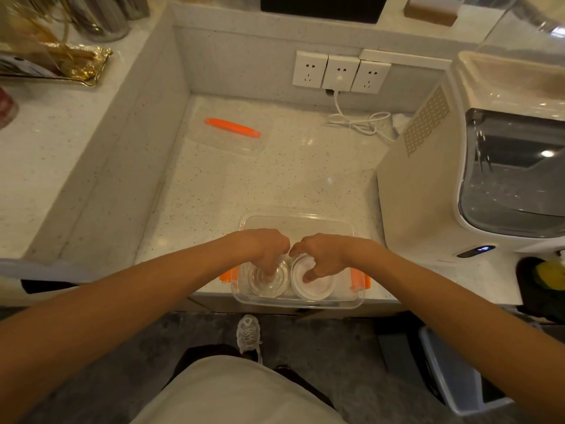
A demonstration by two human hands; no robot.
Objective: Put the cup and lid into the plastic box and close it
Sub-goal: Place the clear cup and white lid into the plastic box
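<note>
A clear plastic box (pixel 305 223) with orange side clips stands at the counter's near edge. Inside it on the left lies a clear round lid (pixel 260 284). My left hand (pixel 266 246) reaches down onto it, fingers pinched on its centre. To the right in the box is a white cup (pixel 318 290), seen from above. My right hand (pixel 318 255) grips its rim, thumb inside. The box's clear cover (pixel 229 142) with an orange handle lies apart at the back left of the counter.
A large white appliance (pixel 443 179) with a dark window stands right of the box. Wall sockets (pixel 339 71) with a white cable sit on the back wall. A raised ledge (pixel 91 148) borders the left side. My shoe and a blue bin are on the floor below.
</note>
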